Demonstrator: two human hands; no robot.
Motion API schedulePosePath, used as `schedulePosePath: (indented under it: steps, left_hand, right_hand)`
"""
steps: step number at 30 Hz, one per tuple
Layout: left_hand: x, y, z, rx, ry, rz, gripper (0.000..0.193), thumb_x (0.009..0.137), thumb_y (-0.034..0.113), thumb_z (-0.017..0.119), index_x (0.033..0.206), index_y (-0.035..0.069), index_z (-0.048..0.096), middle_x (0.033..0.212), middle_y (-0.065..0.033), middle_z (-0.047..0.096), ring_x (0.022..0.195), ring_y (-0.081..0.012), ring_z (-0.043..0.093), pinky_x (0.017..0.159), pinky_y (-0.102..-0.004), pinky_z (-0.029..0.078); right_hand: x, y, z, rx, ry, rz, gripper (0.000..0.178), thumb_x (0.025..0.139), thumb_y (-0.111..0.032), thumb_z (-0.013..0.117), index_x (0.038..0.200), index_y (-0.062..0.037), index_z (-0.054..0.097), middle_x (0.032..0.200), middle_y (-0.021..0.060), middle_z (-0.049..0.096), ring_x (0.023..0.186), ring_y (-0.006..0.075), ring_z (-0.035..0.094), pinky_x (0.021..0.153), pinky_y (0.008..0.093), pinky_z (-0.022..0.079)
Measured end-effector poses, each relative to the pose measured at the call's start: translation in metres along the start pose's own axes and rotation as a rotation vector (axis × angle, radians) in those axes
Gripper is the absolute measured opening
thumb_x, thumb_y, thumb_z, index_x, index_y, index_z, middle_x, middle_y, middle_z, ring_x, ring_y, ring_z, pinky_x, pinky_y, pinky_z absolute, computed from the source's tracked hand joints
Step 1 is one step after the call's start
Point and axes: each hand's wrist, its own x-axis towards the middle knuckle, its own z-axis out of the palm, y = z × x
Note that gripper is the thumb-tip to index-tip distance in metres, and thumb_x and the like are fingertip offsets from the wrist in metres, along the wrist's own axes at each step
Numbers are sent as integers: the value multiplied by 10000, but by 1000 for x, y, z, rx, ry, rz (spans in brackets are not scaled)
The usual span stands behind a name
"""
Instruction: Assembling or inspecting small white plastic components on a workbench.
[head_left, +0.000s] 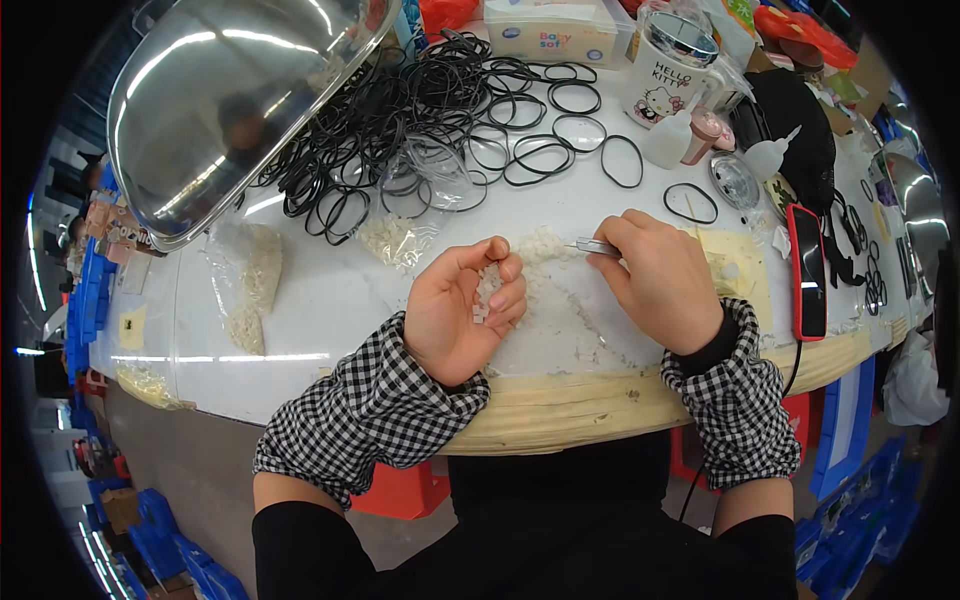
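My left hand (462, 308) is cupped, fingers curled around several small white pieces (487, 290) lying in the palm. In my right hand (660, 280), thumb and fingers pinch silver tweezers (597, 246). Their thin tip points left, at a small heap of white pieces (540, 244) on the table between my hands. Just past my left hand lies a clear bag of pale pieces (392, 240). Another such bag (258, 270) lies farther left. Whether the tip holds a piece is too small to tell.
A tangle of black rubber rings (400, 120) spreads across the back, beside a large shiny metal bowl (230, 110). At the right stand a white mug (660, 80) and a red-cased phone (808, 270). Yellow tape (560, 405) covers the table's front edge.
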Motion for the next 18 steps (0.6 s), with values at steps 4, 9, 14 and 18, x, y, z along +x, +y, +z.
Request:
schedulePosePath:
  steps: [4, 9, 14, 18]
  left_hand:
    - [0, 0, 1, -4, -20, -1, 159, 921, 190, 414, 911, 46, 481, 813, -60, 498, 596, -135, 410, 545, -248, 339]
    - [0, 0, 2, 13, 6, 0, 160, 920, 193, 417, 912, 47, 482, 807, -60, 500, 591, -134, 407, 543, -245, 337]
    - [-1, 0, 6, 39, 33, 17, 177, 917, 198, 400, 927, 41, 482, 801, -45, 453, 596, -122, 388, 523, -242, 328]
    - [-1, 0, 3, 37, 14, 20, 177, 915, 198, 402, 931, 42, 483, 801, -45, 454, 600, -122, 390, 526, -242, 329]
  right_hand:
    - [-1, 1, 1, -24, -39, -21, 126, 768, -134, 660, 786, -33, 586, 747, 99, 574, 673, 286, 592, 574, 375, 467]
    - [-3, -1, 12, -150, -27, -57, 94, 770, -94, 625, 770, -15, 574, 739, 114, 570, 671, 287, 595, 579, 374, 468]
    - [0, 4, 8, -87, 58, -68, 83, 760, -79, 616, 778, -12, 570, 734, 113, 567, 649, 295, 590, 568, 379, 468]
    - [1, 2, 4, -5, 64, -77, 96, 754, -86, 626, 782, -11, 572, 735, 111, 568, 642, 292, 591, 563, 377, 469]
